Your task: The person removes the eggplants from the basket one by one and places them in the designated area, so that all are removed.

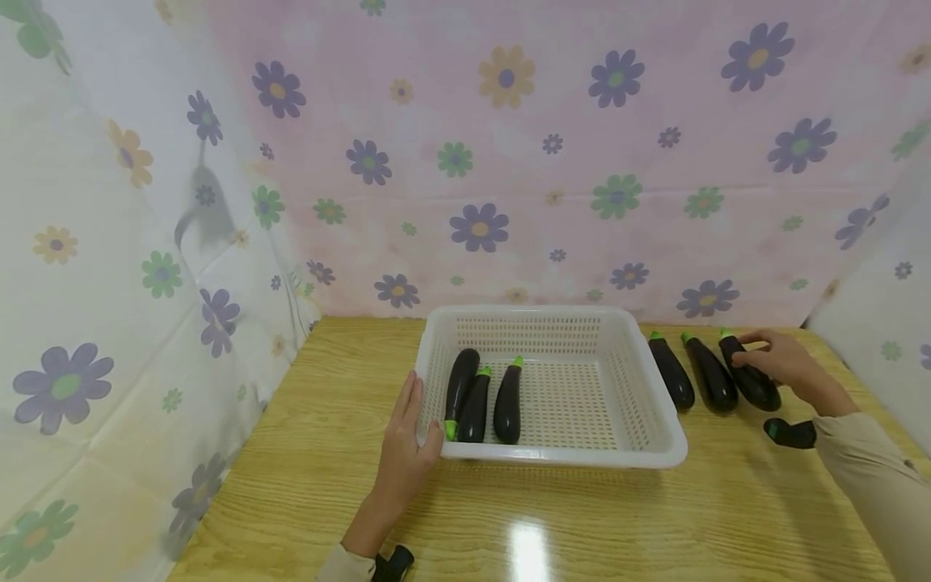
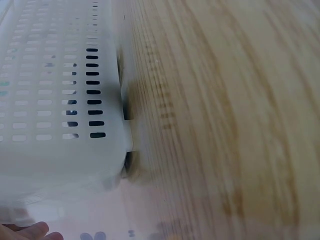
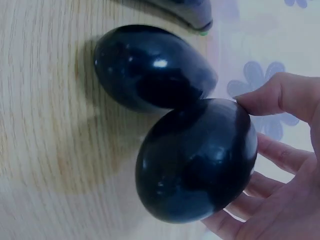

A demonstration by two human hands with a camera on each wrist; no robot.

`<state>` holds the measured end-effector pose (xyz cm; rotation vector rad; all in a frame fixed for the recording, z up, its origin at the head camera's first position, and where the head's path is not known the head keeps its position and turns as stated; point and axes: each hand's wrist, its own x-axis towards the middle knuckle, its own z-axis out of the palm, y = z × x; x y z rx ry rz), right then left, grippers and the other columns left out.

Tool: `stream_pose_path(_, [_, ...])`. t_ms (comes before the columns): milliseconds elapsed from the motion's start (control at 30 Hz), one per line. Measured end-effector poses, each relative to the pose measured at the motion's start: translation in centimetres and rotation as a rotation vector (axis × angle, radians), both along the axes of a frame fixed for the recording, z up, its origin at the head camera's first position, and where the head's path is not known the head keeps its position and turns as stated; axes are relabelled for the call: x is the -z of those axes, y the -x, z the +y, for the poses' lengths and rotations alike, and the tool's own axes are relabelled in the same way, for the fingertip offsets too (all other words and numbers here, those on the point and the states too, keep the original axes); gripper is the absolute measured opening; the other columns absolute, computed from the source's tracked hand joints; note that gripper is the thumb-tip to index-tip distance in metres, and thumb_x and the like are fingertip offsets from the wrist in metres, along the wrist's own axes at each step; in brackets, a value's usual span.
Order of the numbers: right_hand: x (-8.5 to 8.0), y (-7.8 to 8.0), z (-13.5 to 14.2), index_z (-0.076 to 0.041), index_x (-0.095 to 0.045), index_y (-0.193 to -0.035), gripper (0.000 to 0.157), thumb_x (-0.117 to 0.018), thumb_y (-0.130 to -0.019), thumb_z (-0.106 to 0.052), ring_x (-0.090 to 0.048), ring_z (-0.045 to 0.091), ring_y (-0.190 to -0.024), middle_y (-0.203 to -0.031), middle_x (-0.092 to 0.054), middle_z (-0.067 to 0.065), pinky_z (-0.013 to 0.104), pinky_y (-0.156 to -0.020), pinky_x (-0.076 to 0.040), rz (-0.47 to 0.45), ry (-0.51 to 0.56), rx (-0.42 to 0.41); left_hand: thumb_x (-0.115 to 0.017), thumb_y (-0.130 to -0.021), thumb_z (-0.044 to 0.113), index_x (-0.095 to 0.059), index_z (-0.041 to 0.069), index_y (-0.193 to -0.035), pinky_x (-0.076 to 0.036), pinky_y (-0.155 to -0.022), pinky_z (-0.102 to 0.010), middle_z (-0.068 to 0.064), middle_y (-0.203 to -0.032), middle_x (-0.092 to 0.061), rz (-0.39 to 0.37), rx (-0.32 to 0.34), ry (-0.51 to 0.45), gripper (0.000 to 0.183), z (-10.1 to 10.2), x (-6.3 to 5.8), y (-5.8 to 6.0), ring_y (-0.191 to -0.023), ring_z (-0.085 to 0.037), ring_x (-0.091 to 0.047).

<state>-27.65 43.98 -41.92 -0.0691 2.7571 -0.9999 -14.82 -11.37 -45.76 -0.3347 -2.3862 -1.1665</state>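
A white plastic basket (image 1: 553, 457) with slotted walls stands on the table. Three dark eggplants with green caps lie in its left part, among them one eggplant (image 1: 507, 404) set slightly apart. My left hand (image 1: 407, 453) holds the basket's near left corner, thumb at the rim and fingers along the outer side; its fingertips (image 2: 37, 231) show at the bottom of the left wrist view. To the basket's right, my right hand (image 1: 781, 360) grips the rightmost eggplant (image 3: 197, 162), thumb on one side and fingers on the other.
Two more eggplants, the middle one (image 1: 711, 376) and the left one (image 1: 671, 372), lie between the basket and my right hand. The wooden table (image 1: 327, 420) backs onto a flowered cloth (image 1: 509, 162), with another cloth side (image 1: 109, 323) at left.
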Motion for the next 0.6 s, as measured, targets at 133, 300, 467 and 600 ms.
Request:
stream_pose_path(133, [0.8,0.1,0.7,0.018,-0.029,-0.135,0.067,-0.045,-0.098,-0.035,-0.055,0.046,-0.095,-0.123,-0.036,0.047,0.041,-0.065,-0.050,0.005,-0.009,0.006,-0.055,-0.085,0.010,-0.033,-0.006,-0.143,-0.037,-0.099,-0.042,-0.014,-0.153,-0.027,0.005,0.001,0.007,0.064,0.0,0.1,0.0,-0.135,-0.024,-0.033])
stream_pose_path(300, [1.9,0.2,1.1,0.019,-0.028,-0.135,0.067,-0.043,-0.098,-0.035,-0.048,0.056,-0.101,-0.125,-0.032,0.048,0.048,-0.068,-0.049,0.004,-0.036,0.023,-0.055,-0.085,0.010,-0.033,-0.006,-0.143,-0.035,-0.100,-0.042,-0.016,-0.152,-0.028,0.003,0.001,0.011,0.064,0.0,0.2,0.0,-0.136,-0.024,-0.031])
stream_pose_path(467, [2.5,0.4,0.8,0.020,-0.029,-0.134,0.065,-0.045,-0.097,-0.032,-0.042,0.059,-0.106,-0.126,-0.033,0.049,0.055,-0.074,-0.046,0.029,-0.073,0.020,-0.055,-0.085,0.010,-0.033,-0.006,-0.143,-0.034,-0.101,-0.044,-0.015,-0.152,-0.027,-0.005,-0.006,0.012,0.064,0.0,0.0,-0.1,-0.136,-0.025,-0.031])
stream_pose_path(600, [2.3,0.4,0.3,0.020,-0.031,-0.132,0.061,-0.046,-0.098,-0.028,-0.042,0.060,-0.107,-0.126,-0.034,0.048,0.057,-0.076,-0.045,0.057,-0.089,0.009,-0.057,-0.084,0.009,-0.033,-0.006,-0.143,-0.036,-0.100,-0.046,-0.016,-0.152,-0.027,0.003,-0.011,0.007,0.065,0.1,-0.1,-0.1,-0.136,-0.027,-0.032])
